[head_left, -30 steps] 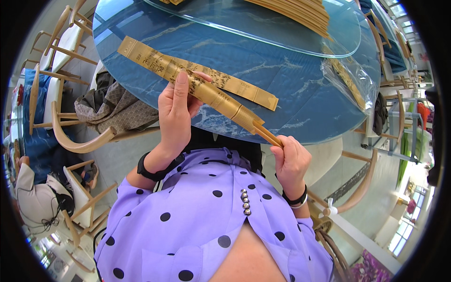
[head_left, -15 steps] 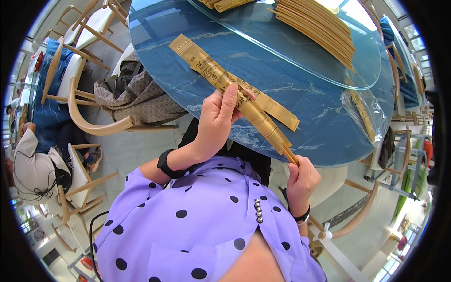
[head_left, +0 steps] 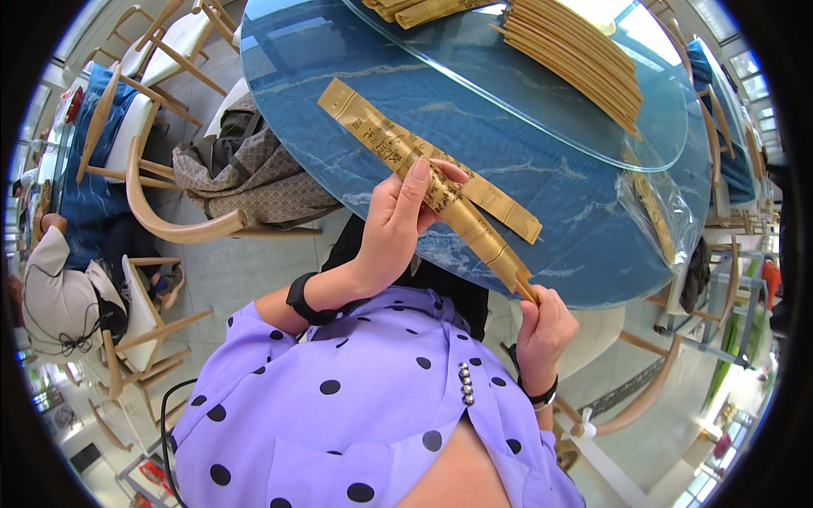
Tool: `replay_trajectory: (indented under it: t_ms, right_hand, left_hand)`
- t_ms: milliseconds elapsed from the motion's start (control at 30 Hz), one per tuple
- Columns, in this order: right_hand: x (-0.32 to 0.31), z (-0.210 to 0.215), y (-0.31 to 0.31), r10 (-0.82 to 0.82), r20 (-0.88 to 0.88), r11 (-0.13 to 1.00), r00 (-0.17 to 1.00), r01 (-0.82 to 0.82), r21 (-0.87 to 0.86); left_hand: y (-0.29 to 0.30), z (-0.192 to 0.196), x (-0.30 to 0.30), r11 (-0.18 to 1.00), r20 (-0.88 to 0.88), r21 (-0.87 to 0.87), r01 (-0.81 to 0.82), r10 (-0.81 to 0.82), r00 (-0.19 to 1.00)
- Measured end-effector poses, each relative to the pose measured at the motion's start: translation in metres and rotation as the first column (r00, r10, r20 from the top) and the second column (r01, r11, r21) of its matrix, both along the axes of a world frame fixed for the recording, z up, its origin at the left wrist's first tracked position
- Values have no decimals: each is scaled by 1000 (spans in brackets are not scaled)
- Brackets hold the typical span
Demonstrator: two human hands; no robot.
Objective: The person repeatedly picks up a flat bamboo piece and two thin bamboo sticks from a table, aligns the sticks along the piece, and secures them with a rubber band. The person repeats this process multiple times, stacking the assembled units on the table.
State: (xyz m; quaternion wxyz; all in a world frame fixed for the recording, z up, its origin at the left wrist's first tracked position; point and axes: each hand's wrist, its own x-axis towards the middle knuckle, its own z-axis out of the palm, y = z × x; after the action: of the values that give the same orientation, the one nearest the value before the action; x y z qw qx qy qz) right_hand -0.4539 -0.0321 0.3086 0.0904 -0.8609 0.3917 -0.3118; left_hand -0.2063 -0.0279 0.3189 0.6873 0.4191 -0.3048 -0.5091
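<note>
Chopsticks inside gold paper sleeve

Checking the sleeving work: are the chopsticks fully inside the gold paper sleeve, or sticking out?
Sticking out. The chopsticks' tips show past the sleeve's lower end, pinched by the right hand.

A gold paper sleeve hides all but the tips of the chopsticks inside it, and the left hand covers part of its printed face. The right hand conceals the sticks' lower ends. A stack of gold sleeves is cut off by the top edge. What lies inside a crinkled clear plastic bag cannot be made out. The round table's far side curves out of view.
</note>
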Motion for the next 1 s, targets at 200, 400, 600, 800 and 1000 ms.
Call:
replay_trajectory:
  t_ms: [200, 400, 600, 800, 1000]
  right_hand:
    - [1, 3, 1, -16, 2, 1000, 1000, 16, 23]
    - [3, 2, 1, -7, 9, 1000, 1000, 7, 24]
    - [4, 1, 0, 9, 24, 999, 1000, -10, 34]
    - [-9, 0, 0, -11, 24, 999, 1000, 10, 51]
    - [-4, 6, -3, 16, -4, 999, 1000, -16, 48]
  left_hand:
    - [2, -4, 1, 999, 112, 43, 21, -26, 993]
    - [4, -15, -10, 998, 211, 62, 6, -19, 977]
    - [1, -2, -4, 998, 47, 13, -65, 64, 997]
    - [-15, -6, 40, 946, 103, -80, -314, 321, 941]
    - [-16, -4, 44, 922, 172, -117, -370, 385, 907]
